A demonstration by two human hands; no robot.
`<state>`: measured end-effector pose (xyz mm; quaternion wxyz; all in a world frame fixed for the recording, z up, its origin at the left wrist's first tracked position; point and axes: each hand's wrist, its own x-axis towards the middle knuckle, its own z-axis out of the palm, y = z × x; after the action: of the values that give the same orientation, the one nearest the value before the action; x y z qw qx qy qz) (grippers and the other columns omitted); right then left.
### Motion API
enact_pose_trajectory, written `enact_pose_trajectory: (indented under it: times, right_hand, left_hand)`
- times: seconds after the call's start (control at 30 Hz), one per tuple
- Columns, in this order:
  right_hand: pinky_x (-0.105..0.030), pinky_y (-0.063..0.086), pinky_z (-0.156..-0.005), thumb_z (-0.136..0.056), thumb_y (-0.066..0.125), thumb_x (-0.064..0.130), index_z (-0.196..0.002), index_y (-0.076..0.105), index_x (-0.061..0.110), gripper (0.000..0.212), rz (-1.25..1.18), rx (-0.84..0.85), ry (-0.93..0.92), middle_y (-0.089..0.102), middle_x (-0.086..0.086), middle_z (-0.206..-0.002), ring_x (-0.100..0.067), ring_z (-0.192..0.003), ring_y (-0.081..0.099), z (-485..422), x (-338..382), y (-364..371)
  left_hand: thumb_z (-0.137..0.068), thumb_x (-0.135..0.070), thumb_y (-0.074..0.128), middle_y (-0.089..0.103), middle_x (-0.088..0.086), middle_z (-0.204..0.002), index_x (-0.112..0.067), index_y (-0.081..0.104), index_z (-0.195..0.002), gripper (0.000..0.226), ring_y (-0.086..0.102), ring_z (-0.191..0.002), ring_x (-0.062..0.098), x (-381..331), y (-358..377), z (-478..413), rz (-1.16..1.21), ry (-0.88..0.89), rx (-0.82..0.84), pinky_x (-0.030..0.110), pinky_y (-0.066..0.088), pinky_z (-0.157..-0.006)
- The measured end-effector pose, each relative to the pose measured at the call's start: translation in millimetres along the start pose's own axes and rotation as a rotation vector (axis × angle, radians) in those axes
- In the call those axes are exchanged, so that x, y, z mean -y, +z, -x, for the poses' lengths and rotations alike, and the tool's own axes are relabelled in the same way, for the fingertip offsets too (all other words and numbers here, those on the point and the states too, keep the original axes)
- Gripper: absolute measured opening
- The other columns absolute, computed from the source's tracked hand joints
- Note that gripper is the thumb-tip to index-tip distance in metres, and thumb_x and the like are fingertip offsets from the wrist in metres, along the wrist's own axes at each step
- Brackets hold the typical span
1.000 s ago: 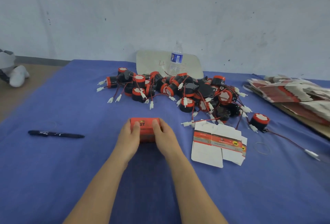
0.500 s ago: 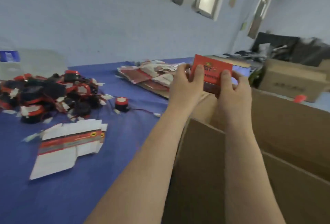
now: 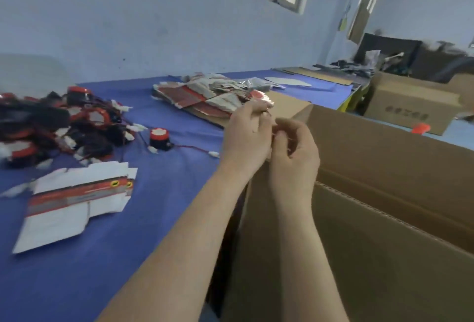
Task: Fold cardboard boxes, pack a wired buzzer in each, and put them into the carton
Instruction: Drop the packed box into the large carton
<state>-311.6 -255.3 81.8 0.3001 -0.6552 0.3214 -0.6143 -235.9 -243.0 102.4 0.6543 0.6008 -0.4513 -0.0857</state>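
Observation:
My left hand [image 3: 247, 139] and my right hand [image 3: 295, 152] meet above the near left corner of the big open brown carton [image 3: 384, 157]. Both have curled fingers with the fingertips close together, and no held thing shows plainly. The red folded box is out of sight. An unfolded white and red box blank [image 3: 74, 201] lies flat on the blue cloth at the left. A single red and black wired buzzer [image 3: 159, 138] stands beyond it, its wire trailing right. The heap of buzzers [image 3: 51, 126] fills the far left.
A stack of flat box blanks [image 3: 205, 98] lies on cardboard behind my hands. A second brown carton [image 3: 407, 108] stands at the far right with clutter behind it. The blue table [image 3: 154, 219] runs up to the carton's left wall.
The red box, held by both hands over the carton half a second ago, has left my hands and is gone from view. My hands have drawn together with curled fingers.

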Motion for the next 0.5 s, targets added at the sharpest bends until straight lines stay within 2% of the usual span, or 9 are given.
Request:
enact_pose_trajectory:
  times: [0.07,0.1,0.13,0.2,0.3,0.4,0.5]
  right_hand:
    - [-0.021,0.05,-0.073,-0.095,0.048,0.008,-0.102,0.066,0.017,0.022,-0.068,0.243,0.087,0.069,0.012,-0.087,-0.002,-0.081,0.063,22,1,52]
    - [-0.025,0.05,-0.075,-0.094,0.048,0.008,-0.102,0.067,0.014,0.021,-0.047,0.381,0.14,0.07,0.009,-0.089,-0.006,-0.084,0.064,32,-3,71]
    - [-0.026,0.049,-0.076,-0.094,0.048,0.009,-0.101,0.067,0.012,0.02,-0.021,0.546,0.183,0.069,0.005,-0.091,-0.012,-0.086,0.063,51,1,106]
    - [-0.022,0.042,-0.071,-0.093,0.047,0.009,-0.096,0.065,0.011,0.018,0.109,0.693,0.23,0.065,-0.002,-0.091,-0.019,-0.09,0.058,70,-13,135]
    - [-0.023,0.039,-0.074,-0.094,0.043,0.01,-0.113,0.066,0.011,0.029,0.167,0.79,0.287,0.068,-0.004,-0.111,-0.02,-0.104,0.059,106,-14,177]
    - [-0.028,0.042,-0.063,-0.093,0.038,0.007,-0.106,0.067,0.012,0.031,0.223,0.832,0.294,0.069,-0.005,-0.103,-0.02,-0.087,0.057,127,-10,200]
    - [-0.019,0.036,-0.054,-0.094,0.039,0.009,-0.109,0.065,0.013,0.03,0.223,0.798,0.324,0.068,-0.003,-0.106,-0.016,-0.084,0.052,130,-12,207]
  left_hand:
    - [-0.095,-0.012,0.049,0.059,0.002,-0.114,-0.017,0.058,-0.108,0.016,0.055,-0.109,0.016,20,-56,-3,-0.058,-0.075,-0.14,0.039,0.045,-0.098]
    - [-0.095,-0.013,0.049,0.058,0.002,-0.115,-0.017,0.057,-0.109,0.016,0.054,-0.107,0.015,33,-77,-2,-0.113,-0.135,-0.194,0.038,0.045,-0.098]
    - [-0.095,-0.013,0.05,0.057,0.005,-0.12,-0.013,0.057,-0.112,0.019,0.053,-0.108,0.016,49,-119,3,-0.206,-0.206,-0.265,0.035,0.043,-0.098]
    - [-0.094,-0.013,0.051,0.055,0.012,-0.126,-0.006,0.057,-0.119,0.027,0.052,-0.113,0.024,75,-154,13,-0.308,-0.351,-0.291,0.035,0.041,-0.098]
    - [-0.094,-0.015,0.048,0.053,0.016,-0.128,-0.003,0.051,-0.126,0.034,0.053,-0.11,0.032,107,-222,41,-0.389,-0.577,-0.382,0.039,0.046,-0.092]
    - [-0.095,-0.016,0.042,0.06,0.016,-0.118,-0.009,0.052,-0.125,0.032,0.059,-0.093,0.03,126,-257,60,-0.268,-0.714,-0.399,0.038,0.049,-0.077]
    - [-0.095,-0.014,0.043,0.065,0.007,-0.107,-0.018,0.051,-0.115,0.022,0.063,-0.094,0.027,135,-258,68,-0.131,-0.715,-0.477,0.043,0.052,-0.086]
